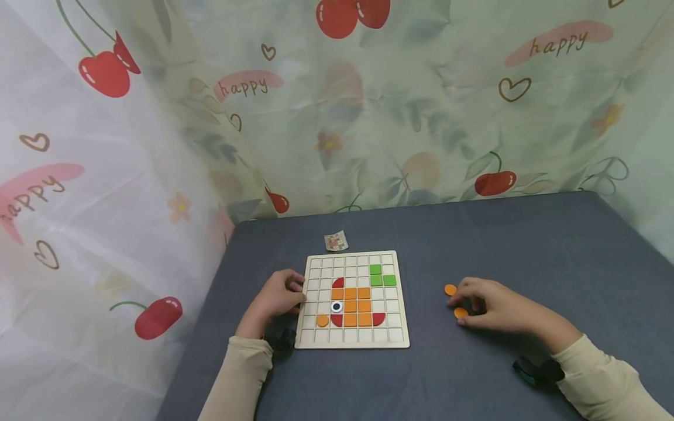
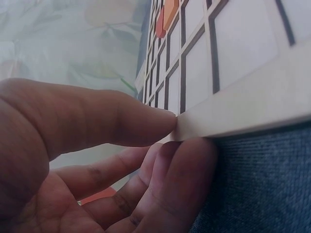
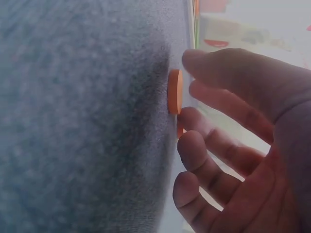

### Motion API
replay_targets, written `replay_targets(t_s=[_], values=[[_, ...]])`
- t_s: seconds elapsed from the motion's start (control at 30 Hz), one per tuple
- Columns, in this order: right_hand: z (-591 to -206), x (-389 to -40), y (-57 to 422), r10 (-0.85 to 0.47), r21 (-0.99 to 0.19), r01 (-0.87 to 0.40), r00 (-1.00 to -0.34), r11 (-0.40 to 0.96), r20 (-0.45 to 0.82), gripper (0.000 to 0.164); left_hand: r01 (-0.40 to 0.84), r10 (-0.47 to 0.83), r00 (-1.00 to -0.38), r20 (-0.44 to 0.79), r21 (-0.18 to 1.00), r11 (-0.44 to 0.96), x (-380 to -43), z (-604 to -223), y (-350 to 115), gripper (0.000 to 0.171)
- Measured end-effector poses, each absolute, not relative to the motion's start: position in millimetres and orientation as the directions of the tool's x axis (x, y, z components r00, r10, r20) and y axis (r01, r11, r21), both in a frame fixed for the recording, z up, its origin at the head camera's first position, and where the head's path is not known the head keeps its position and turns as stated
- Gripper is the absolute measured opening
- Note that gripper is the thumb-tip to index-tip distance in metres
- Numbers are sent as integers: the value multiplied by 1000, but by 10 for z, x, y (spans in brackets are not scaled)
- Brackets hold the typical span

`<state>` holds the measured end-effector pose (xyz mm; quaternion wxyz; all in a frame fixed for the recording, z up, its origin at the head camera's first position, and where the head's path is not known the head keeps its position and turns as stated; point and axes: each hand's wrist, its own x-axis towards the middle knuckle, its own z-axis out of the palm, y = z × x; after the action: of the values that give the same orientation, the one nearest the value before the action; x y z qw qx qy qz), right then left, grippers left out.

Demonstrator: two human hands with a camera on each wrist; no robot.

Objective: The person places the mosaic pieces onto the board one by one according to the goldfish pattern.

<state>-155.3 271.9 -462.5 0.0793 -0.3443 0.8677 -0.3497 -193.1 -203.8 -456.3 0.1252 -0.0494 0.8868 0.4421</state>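
A pale wooden grid board (image 1: 313, 304) lies on the table, and my left hand (image 1: 276, 297) pinches its left edge between thumb and fingers, as the left wrist view shows. Set in the board are several orange squares (image 1: 350, 306), three green squares (image 1: 376, 280), three red quarter-round pieces (image 1: 378, 319), a round eye piece (image 1: 337, 306) and an orange disc (image 1: 322, 320). To the right, my right hand (image 1: 487, 303) hovers with bent, spread fingers around a loose orange disc (image 3: 175, 92). A second loose disc (image 1: 450, 289) lies just beyond its fingertips.
A small patterned card (image 1: 336, 241) lies behind the board. Dark grey cloth (image 1: 516, 245) covers the table. A printed curtain (image 1: 400, 117) hangs along the back and left side. Each wrist carries a dark strapped device (image 1: 532, 371).
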Motion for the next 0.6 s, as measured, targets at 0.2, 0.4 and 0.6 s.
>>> replay_targets(t_s=[0.2,0.4,0.6], values=[[-4639,-1542,2748,-650,-670,-520,-756,530,73,25,-198,26,-964,-266,773,603,-1927,-4551,-2038,36],[-4667,-1534,2767,-658,-676,-529,-748,513,85,23,-196,33,-963,-269,776,599,-1928,-4570,-2049,36],[-4678,-1535,2764,-661,-681,-537,-743,498,103,19,-195,32,-963,-266,777,598,-1934,-4576,-2054,36]])
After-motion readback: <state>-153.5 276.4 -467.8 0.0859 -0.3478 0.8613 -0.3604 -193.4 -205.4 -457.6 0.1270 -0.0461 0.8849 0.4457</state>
